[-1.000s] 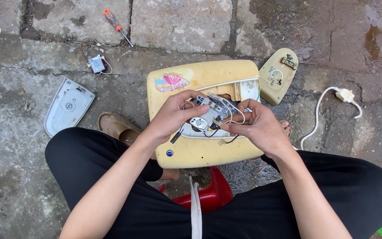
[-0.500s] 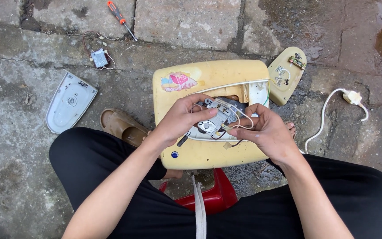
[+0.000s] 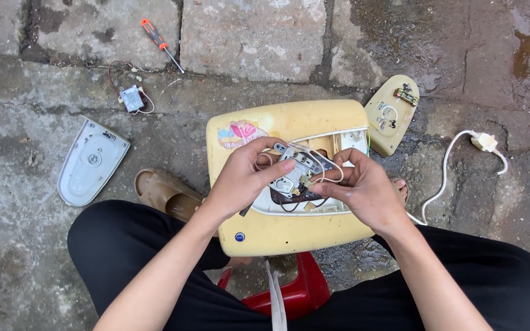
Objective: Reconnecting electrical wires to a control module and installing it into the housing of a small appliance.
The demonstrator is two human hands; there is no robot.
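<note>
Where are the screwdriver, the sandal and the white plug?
Screwdriver (image 3: 154, 35), head view, on its orange handle.
Sandal (image 3: 165, 191), head view, on its brown strap.
White plug (image 3: 484, 142), head view, on the plug body.

Both hands, left hand and right hand, pinch a wired switch block above a yellow casing.

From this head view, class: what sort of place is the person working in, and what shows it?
Probably an outdoor yard or pavement: damp stone paving slabs, a screwdriver lying on the ground, and an opened yellow appliance worked on at ground level.
</note>
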